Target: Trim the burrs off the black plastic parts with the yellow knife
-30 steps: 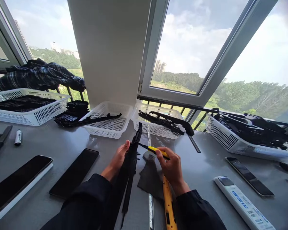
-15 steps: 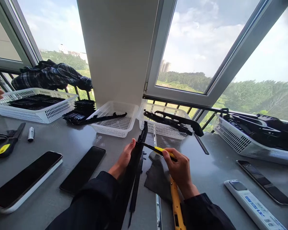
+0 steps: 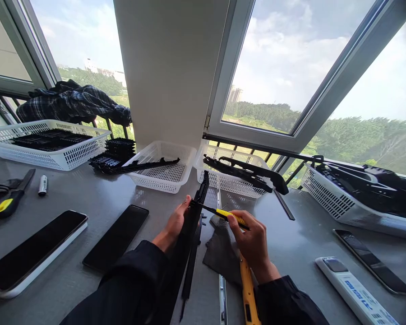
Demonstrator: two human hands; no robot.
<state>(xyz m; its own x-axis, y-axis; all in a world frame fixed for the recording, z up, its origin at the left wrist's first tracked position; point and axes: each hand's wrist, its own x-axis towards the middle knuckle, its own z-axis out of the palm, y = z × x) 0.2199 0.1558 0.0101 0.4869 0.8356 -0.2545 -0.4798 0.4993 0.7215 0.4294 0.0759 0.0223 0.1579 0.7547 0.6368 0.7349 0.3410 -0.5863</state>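
Observation:
My left hand grips a long black plastic strip that runs from my sleeve up toward the window. My right hand holds a thin yellow and black tool, and its dark tip touches the strip beside my left fingers. Under my right hand a dark grey cloth lies on the grey table. Beside my right wrist lies a yellow-handled knife, next to a metal ruler.
White baskets of black parts stand along the window: far left, middle, right of middle, far right. Black panels, a white remote, a marker and a yellow-handled tool lie around.
The view has shifted, so everything sits slightly further right. Another person's hand at the far left edge is gone. My hands keep their grips on the strip and the tool.

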